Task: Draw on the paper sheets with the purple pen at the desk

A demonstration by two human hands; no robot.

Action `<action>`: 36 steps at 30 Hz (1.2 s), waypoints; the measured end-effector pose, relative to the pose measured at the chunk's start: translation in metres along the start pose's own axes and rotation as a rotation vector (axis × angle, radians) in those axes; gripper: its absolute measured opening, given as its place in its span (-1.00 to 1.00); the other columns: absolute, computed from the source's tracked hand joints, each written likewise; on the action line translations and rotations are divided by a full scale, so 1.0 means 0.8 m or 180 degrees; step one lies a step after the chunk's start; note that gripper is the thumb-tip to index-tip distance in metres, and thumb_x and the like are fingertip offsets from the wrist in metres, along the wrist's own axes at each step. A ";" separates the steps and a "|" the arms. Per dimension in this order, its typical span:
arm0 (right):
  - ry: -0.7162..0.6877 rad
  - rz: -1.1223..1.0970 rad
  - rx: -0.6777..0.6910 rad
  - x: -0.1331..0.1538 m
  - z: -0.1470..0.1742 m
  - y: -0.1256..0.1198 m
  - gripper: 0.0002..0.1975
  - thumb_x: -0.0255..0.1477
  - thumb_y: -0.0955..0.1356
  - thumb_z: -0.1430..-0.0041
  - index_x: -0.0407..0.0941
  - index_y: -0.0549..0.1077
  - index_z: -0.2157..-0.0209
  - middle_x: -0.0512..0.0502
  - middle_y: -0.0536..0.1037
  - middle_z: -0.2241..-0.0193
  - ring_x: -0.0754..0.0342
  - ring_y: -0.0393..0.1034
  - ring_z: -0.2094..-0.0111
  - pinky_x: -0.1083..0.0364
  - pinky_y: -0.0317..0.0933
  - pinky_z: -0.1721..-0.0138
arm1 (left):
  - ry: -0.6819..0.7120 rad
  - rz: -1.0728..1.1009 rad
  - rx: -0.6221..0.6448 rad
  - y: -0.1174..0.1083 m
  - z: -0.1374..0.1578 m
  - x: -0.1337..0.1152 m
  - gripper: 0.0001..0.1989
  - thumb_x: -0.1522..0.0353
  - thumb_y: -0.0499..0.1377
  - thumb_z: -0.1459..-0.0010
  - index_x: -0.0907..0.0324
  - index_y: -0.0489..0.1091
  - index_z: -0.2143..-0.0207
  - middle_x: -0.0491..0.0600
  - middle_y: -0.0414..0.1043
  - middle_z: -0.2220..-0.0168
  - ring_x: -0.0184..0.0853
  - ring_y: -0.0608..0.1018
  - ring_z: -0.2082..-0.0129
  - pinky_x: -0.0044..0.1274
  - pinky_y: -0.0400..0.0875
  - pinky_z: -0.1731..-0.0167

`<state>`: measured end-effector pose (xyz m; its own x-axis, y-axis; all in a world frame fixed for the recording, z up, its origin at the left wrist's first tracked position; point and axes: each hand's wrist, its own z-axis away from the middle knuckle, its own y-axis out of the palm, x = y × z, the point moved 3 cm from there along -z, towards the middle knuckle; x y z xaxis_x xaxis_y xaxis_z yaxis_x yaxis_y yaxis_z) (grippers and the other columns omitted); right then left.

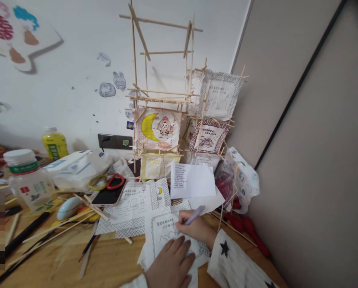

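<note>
A purple pen (195,215) is gripped in my right hand (193,228), its lower end over a sheet of thin white paper (156,226). That sheet carries handwritten characters, a line drawing and a hatched border. My left hand (171,262) lies flat across the lower part of the sheet, fingers spread. Just behind is a white page of handwritten lines (193,182). More drawn sheets (134,202) with boats and hatched borders overlap to the left. Where the pen tip meets the paper is hidden by my fingers.
A stick frame lantern (161,98) with drawn paper panels stands at the back. On the left are scissors (115,182), a phone (109,196), a white-capped bottle (30,184), a tissue pack (77,168) and loose sticks (56,230). A plastic bag (245,180) sits right, beside the wall.
</note>
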<state>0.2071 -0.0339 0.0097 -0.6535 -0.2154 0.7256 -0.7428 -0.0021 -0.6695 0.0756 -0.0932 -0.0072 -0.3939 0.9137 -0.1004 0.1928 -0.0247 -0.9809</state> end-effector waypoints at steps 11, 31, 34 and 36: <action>-0.0049 -0.0087 0.0096 0.003 0.001 -0.001 -0.79 -0.49 0.36 0.04 -0.13 0.24 0.63 0.15 0.21 0.68 0.22 0.08 0.59 0.23 -0.06 0.57 | 0.0009 0.0010 -0.0129 0.015 0.001 0.004 -0.46 0.40 0.17 0.04 0.14 0.23 -0.06 0.12 0.18 -0.16 0.03 0.26 -0.10 -0.11 0.23 -0.02; -0.0133 -0.0002 0.0004 0.002 0.000 -0.001 -0.80 -0.49 0.34 0.02 -0.12 0.23 0.62 0.14 0.22 0.66 0.20 0.09 0.55 0.22 -0.03 0.53 | -0.0179 0.0145 0.0169 0.004 -0.001 0.000 -0.44 0.41 0.14 0.01 0.12 0.21 -0.10 0.12 0.13 -0.19 0.05 0.21 -0.14 -0.07 0.17 -0.06; -0.0151 0.0004 0.0003 0.001 -0.001 0.001 -0.79 -0.50 0.33 0.02 -0.12 0.21 0.62 0.15 0.20 0.67 0.21 0.08 0.56 0.22 -0.04 0.53 | -0.0160 0.0107 0.0168 0.004 0.000 0.001 -0.45 0.39 0.15 0.00 0.11 0.21 -0.09 0.11 0.14 -0.19 0.03 0.22 -0.13 -0.09 0.18 -0.06; -0.0160 0.0021 -0.0015 0.001 -0.001 0.001 -0.79 -0.49 0.33 0.01 -0.12 0.21 0.62 0.14 0.20 0.66 0.20 0.09 0.55 0.21 -0.04 0.53 | -0.0087 0.0073 0.0152 0.006 0.001 0.002 -0.46 0.39 0.15 -0.01 0.12 0.21 -0.09 0.11 0.14 -0.19 0.03 0.23 -0.13 -0.10 0.19 -0.06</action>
<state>0.2061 -0.0333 0.0102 -0.6503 -0.2641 0.7123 -0.7392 0.0039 -0.6734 0.0754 -0.0916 -0.0123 -0.4144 0.9012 -0.1267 0.1592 -0.0653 -0.9851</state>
